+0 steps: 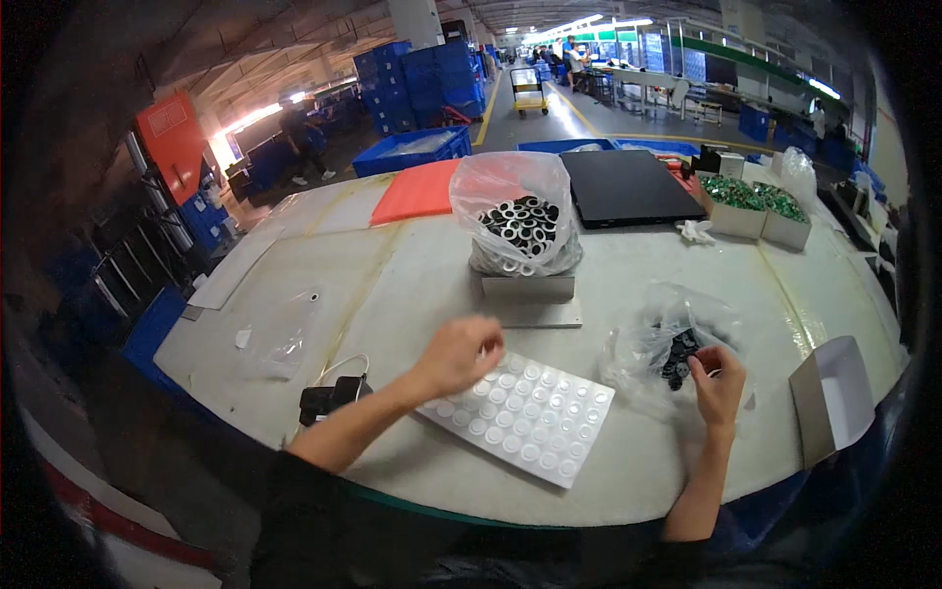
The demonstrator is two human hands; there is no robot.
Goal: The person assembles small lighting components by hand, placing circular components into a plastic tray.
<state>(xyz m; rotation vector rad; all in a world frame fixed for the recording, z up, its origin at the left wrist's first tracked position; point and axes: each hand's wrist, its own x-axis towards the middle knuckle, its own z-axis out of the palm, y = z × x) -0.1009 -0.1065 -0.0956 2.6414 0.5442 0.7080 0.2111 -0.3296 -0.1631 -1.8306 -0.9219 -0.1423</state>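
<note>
My left hand (461,358) hovers over the far left part of a white tray (535,417) with rows of round white places. Its fingers are curled together, and whatever they may hold is hidden. On the right, my right hand (719,385) is at the near edge of a clear plastic bag (638,348) lying on its side. Small black parts (679,358) are heaped in the bag's mouth. Thumb and fingers of that hand are drawn together beside the heap, but anything between them is too small to name.
A clear bag of black-and-silver rings (530,231) stands on a scale (535,312) beyond the tray. A black device (329,398) with a cable lies left. Around them are a white box (834,402), a black flat panel (633,187), red foam sheets (417,191) and boxes of green parts (731,201).
</note>
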